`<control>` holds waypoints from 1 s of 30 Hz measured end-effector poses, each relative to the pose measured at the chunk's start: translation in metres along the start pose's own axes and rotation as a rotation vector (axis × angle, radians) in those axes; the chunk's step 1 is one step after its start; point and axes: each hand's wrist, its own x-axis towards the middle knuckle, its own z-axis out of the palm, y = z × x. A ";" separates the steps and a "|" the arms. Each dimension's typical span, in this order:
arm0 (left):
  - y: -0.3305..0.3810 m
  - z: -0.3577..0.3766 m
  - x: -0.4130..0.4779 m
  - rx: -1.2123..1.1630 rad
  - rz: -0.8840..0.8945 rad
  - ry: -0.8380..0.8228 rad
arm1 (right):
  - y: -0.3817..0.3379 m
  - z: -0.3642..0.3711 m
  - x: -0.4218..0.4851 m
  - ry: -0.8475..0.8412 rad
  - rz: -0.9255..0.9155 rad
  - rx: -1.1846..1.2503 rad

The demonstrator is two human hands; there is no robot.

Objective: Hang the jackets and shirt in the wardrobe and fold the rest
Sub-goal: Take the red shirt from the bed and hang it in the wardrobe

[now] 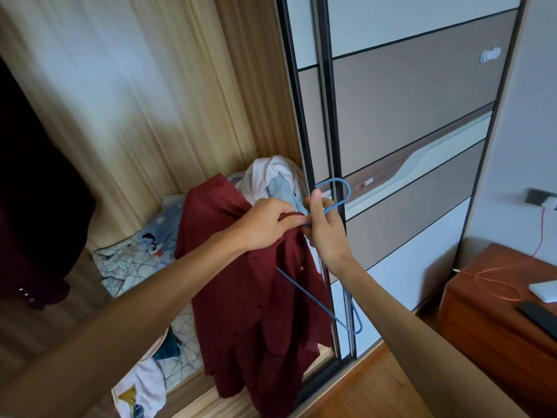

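The left hand pinches the collar of the maroon shirt, while the right hand grips the neck of the blue hanger. The shirt hangs before the open wardrobe, just beside its sliding door, with a clothes pile behind it.

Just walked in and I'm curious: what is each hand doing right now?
Left hand: pinching the top of the dark red shirt.
Right hand: gripping the blue hanger just below its hook.
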 end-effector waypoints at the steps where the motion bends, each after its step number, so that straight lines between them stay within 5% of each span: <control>1: -0.001 -0.002 0.001 0.011 0.008 0.017 | 0.001 -0.003 0.000 -0.026 -0.043 -0.072; 3: -0.004 -0.005 0.005 0.026 -0.008 0.119 | 0.009 -0.014 0.001 -0.003 -0.156 -0.269; 6: -0.013 -0.013 0.012 0.081 -0.044 0.330 | 0.029 -0.040 -0.006 0.206 -0.572 -0.606; 8: -0.017 -0.021 0.016 0.102 -0.063 0.432 | 0.048 -0.055 -0.015 0.133 -0.706 -0.783; 12: 0.003 -0.038 0.017 0.041 -0.011 0.532 | 0.091 -0.064 -0.032 -0.147 -0.293 -1.142; 15: 0.012 -0.051 0.016 -0.047 -0.007 0.502 | 0.108 -0.063 -0.020 -0.141 -0.084 -1.104; 30: -0.047 -0.081 -0.026 0.068 -0.051 0.525 | 0.024 -0.106 0.061 0.047 -0.165 -0.951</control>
